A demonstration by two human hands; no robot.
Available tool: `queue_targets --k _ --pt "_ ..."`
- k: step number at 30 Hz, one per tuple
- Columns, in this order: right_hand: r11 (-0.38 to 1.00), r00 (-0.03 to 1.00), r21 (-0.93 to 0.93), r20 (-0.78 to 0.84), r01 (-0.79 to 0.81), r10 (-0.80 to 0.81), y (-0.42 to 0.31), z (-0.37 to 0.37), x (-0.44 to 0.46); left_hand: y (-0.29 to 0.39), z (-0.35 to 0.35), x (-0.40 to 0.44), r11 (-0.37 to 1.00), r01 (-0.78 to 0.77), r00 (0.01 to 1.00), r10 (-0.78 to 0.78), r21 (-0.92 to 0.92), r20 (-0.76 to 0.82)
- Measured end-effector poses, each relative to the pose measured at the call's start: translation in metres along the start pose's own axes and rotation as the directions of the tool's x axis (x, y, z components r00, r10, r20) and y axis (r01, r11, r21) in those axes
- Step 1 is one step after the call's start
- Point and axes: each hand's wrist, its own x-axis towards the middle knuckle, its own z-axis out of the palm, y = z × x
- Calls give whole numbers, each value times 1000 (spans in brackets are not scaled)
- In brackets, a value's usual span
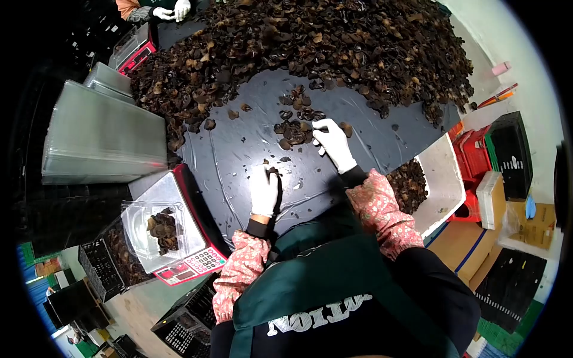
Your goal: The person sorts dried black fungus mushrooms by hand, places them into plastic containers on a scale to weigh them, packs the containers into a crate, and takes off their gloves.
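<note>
Both my hands wear white gloves over a dark tabletop (233,155). My left hand (263,191) is low over the table, its fingers closed around a small dark piece of wood ear mushroom (273,170). To the right and farther out, my right hand (334,145) has its fingers bent but apart, beside a small heap of wood ear mushrooms (293,132); I see nothing in its grip. Loose dark scraps lie between the hands. Beyond them spreads a large mound of wood ear mushrooms (334,48).
On the left, a digital scale (200,262) bears a clear plastic tray (134,227) with mushrooms. Behind it stand stacked clear trays (107,134). A white bin (444,206) with mushrooms is at right. Another person's gloved hands (173,11) are beside a second scale (134,51).
</note>
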Motion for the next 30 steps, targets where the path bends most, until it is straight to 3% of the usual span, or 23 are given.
queue_targets --k 1,2,3,6,8,10,11,12,13,14,16,17,18,20,21,22,24,28,30 --pt "907 940 -284 -47 311 -337 -1 11 7 -1 -4 1 944 278 960 -264 -179 97" --pt "645 771 -545 6 536 -637 7 19 17 3 -13 4 782 535 844 -482 -320 235" --pt "666 824 -546 83 508 -560 6 26 13 4 -20 7 616 574 813 -507 -540 286" --pt "569 866 -692 169 444 -470 8 45 -7 -2 -22 16 195 482 767 -565 -854 304" --pt "661 847 -552 181 508 -500 15 49 -19 -18 -26 19 61 439 815 -446 -896 369" --pt "646 817 -537 161 543 -554 9 45 -36 6 -35 32 18 450 744 -560 -893 364" --pt "623 762 -497 134 604 -633 11 40 -35 3 -32 35 17 450 742 -565 -893 363" --pt "593 703 -459 102 661 -704 14 32 -35 0 -29 39 109 435 770 -560 -894 306" --pt "461 594 -496 148 736 -790 15 22 -31 -4 -26 44 200 419 797 -548 -886 253" --pt "768 847 -372 114 521 -519 15 13 -39 -15 -24 48 297 467 821 -497 -833 283" --pt "956 976 -197 37 218 -215 1 -3 -43 -4 -21 66 380 531 799 -523 -757 297" --pt "998 999 -68 39 -5 8 -7 -12 -43 -21 -10 73 550 533 833 -473 -644 286" --pt "996 997 58 42 -73 71 -8 -18 -40 -25 1 80 707 510 858 -463 -491 224" --pt "980 999 198 32 -27 21 -7 -29 -38 -25 20 93 850 330 942 -322 -412 90" --pt "964 997 260 62 -49 34 -7 -34 -37 -24 20 96 963 216 976 -208 -160 67" --pt "964 998 262 56 -48 34 -5 -36 -36 -24 20 98 964 213 976 -204 -162 72" --pt "862 993 503 116 -65 7 -7 -38 -37 -14 15 101 959 210 950 -246 189 192" --pt "820 975 546 211 -171 63 -8 -37 -33 -18 12 98 967 228 964 -240 110 111" --pt "895 962 396 248 -204 110 -22 -22 -24 -20 8 92 973 201 975 -210 114 74"
